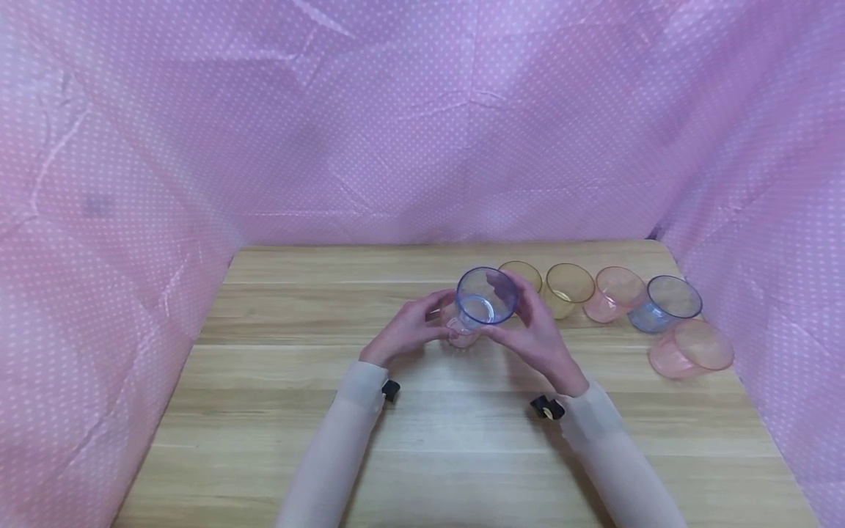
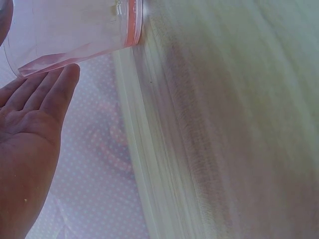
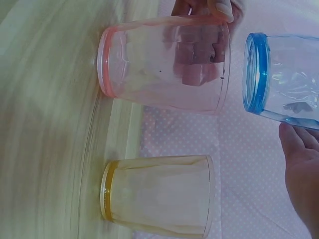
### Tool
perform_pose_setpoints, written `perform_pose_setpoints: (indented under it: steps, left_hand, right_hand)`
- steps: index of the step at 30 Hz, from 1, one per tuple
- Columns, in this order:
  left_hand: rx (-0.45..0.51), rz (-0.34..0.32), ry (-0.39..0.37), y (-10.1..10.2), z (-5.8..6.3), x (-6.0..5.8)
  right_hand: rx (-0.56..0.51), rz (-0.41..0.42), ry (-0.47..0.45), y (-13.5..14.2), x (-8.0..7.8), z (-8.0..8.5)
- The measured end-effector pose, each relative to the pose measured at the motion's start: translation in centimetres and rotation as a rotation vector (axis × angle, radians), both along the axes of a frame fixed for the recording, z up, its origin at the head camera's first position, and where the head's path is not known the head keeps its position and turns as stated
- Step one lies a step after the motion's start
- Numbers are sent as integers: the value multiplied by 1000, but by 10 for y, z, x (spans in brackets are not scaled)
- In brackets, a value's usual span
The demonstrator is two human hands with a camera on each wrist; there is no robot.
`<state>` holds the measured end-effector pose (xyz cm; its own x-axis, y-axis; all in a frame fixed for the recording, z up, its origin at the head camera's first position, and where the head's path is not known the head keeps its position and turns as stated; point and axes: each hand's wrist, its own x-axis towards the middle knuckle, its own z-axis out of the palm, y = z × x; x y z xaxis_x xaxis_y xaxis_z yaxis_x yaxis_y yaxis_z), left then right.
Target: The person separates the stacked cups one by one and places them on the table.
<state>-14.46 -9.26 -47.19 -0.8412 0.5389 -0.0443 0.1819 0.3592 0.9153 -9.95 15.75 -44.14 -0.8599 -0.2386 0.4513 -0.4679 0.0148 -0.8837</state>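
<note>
A clear pink cup [image 3: 149, 69] stands upright on the table, with its open rim up. My left hand [image 1: 405, 328] holds it between thumb and fingers near the rim; in the left wrist view the fingers [image 2: 52, 94] lie along its side. Above it, my right hand [image 1: 538, 334] grips a clear blue cup [image 1: 485, 293] by its sides. In the right wrist view, a small gap separates the blue cup's base from the pink rim. From the head, the blue cup and hands hide much of the pink one.
Right of the hands, a row of upright cups runs along the wooden table [image 1: 264, 411]: a yellow cup [image 1: 521, 270] partly behind my right hand, another yellow cup [image 1: 569, 290], a pink cup [image 1: 617, 293], a blue cup [image 1: 667, 304] and a pink cup [image 1: 693, 350]. Pink dotted cloth [image 1: 396, 147] surrounds the table.
</note>
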Motion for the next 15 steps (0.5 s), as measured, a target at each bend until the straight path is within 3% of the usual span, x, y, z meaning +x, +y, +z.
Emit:
perform_pose_setpoints:
  steps: [15]
  left_hand:
    - [-11,-7,16,0,-1,0]
  right_hand:
    - [5,-43,-5,12,13,5]
